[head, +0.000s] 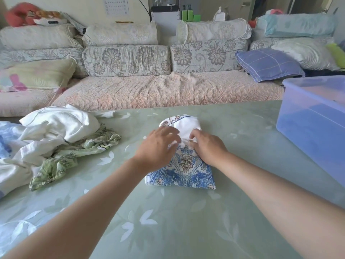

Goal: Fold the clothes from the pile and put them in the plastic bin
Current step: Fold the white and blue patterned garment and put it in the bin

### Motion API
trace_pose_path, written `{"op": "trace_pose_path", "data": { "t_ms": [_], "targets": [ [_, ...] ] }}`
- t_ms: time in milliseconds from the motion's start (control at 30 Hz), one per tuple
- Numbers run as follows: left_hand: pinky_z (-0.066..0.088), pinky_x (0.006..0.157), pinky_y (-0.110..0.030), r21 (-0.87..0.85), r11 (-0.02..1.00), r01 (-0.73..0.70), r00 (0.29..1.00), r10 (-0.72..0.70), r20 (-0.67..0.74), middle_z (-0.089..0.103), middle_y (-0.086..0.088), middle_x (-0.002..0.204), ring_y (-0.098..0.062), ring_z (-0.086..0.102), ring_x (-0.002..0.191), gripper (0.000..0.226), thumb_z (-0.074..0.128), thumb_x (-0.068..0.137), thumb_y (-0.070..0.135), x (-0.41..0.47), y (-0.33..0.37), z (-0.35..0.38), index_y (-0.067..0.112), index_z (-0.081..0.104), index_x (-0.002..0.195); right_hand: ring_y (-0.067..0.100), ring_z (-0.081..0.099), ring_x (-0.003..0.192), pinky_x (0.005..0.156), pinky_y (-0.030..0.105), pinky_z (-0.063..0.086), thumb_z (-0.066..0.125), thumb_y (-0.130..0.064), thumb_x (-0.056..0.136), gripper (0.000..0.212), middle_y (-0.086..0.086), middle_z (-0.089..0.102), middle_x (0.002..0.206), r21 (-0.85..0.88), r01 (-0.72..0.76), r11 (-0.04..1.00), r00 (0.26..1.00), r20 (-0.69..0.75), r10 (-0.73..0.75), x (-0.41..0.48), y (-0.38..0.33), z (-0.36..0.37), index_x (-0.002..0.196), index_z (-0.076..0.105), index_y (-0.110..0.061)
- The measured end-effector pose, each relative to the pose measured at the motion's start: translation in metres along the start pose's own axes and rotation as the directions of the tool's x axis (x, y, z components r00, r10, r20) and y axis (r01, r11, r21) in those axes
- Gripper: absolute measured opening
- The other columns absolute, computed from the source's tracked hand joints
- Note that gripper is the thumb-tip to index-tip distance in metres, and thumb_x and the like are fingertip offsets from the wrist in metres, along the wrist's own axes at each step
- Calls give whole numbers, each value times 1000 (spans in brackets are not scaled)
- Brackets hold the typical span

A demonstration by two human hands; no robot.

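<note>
L hand [158, 146] grip: fingers [171, 131] apart, spread & only slightly bent, lying on top of the folded garment [186, 171], clamped on nothing. R hand [207, 147] grip: fingers bent down onto the white fold at the garment's middle. Pinching or just pressing, can't tell; tips are sunk in the cloth. Both hands sit side by side, nearly touching, palms down, on the garment's far half. Bare forearms run back toward the camera, one on either side of its near half.

Garment: white w/ blue floral print, a small compact bundle, white inner side showing at its far end, printed side toward the camera. It lies flat on the worktop [186, 221], which is pale green w/ a white leaf pattern.

Left of the garment, well apart: the pile [61, 128], unfolded, mostly white pieces, w/ a green-print piece [74, 152] at the edge nearest the garment.

Right of the garment, well apart: plastic bin [313, 131], translucent blue, on the same worktop; contents too hazy to tell. The garment is outside it.

Beyond the garment, past the worktop's far edge: sofa [168, 88] w/ floral cushions, & a blue checked pillow [268, 64] toward the bin side.
</note>
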State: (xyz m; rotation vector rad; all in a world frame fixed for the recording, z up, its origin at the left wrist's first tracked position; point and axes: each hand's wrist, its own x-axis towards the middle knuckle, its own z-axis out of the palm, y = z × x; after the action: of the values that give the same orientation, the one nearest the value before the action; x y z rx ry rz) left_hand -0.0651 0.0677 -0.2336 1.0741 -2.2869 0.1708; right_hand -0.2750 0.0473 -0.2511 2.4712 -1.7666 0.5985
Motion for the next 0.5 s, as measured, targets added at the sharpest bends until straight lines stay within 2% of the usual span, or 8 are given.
{"op": "trace_pose_path", "data": {
  "t_ms": [67,133,167,233,300,367,433,500],
  "targets": [
    [30,115,-37,-12,1000,-25,970,28,241,52,1,142,-20,43,134,44,41,98,45,-16,5,9,25,59,132,30,57,98,78,39,42,57,-24,97,22,5,59,114,-111,54,992,998,-21,-56,-2,3,4,118,55,-18],
    [7,120,-30,73,997,38,909,-65,411,27,8,159,-14,17,148,55,31,101,52,-32,5,22,31,31,152,31,54,107,88,42,44,62,-9,85,32,8,56,119,-210,104,972,990,-68,-120,-4,-1,1,116,62,-17],
    [2,121,-30,91,992,89,884,-121,453,18,10,161,-12,8,150,57,28,102,53,-37,3,27,33,22,155,32,55,109,90,43,45,61,-6,81,34,8,57,120,-215,168,962,976,-103,-194,-7,-6,-3,113,65,-16],
    [4,123,-34,72,982,174,855,-187,484,13,10,162,-14,3,151,62,22,98,60,-37,2,31,35,18,155,29,55,114,96,43,46,55,-25,88,32,7,59,124,-111,313,943,945,-66,-321,-20,-19,-15,117,67,-16],
    [8,123,-38,45,973,228,833,-219,508,12,9,163,-16,2,151,69,15,91,64,-33,2,30,35,20,154,24,40,136,113,40,33,36,-64,87,74,5,46,147,47,273,961,940,202,-277,-40,-30,-22,142,50,-16],
    [8,123,-40,21,964,264,819,-236,523,10,10,163,-15,-1,151,65,22,94,63,-32,5,26,36,17,154,19,6,152,124,37,11,30,-81,73,109,5,8,166,-52,271,961,875,430,-224,-58,-35,-22,158,15,-14],
    [1,123,-38,40,964,262,803,-241,545,3,13,163,-12,-6,150,71,27,93,69,-34,8,17,38,12,155,18,-13,152,124,35,0,45,-67,81,107,5,-12,166,-115,282,952,848,495,-191,-67,-35,-23,159,-4,-13],
    [-8,121,-37,111,983,149,793,-186,580,-5,13,163,-12,-11,150,93,30,79,83,-35,9,4,37,4,156,18,-12,152,124,31,1,56,-40,88,99,5,-11,166,-102,256,961,847,503,-172,-69,-36,-30,158,-7,-13]
  ]
}}
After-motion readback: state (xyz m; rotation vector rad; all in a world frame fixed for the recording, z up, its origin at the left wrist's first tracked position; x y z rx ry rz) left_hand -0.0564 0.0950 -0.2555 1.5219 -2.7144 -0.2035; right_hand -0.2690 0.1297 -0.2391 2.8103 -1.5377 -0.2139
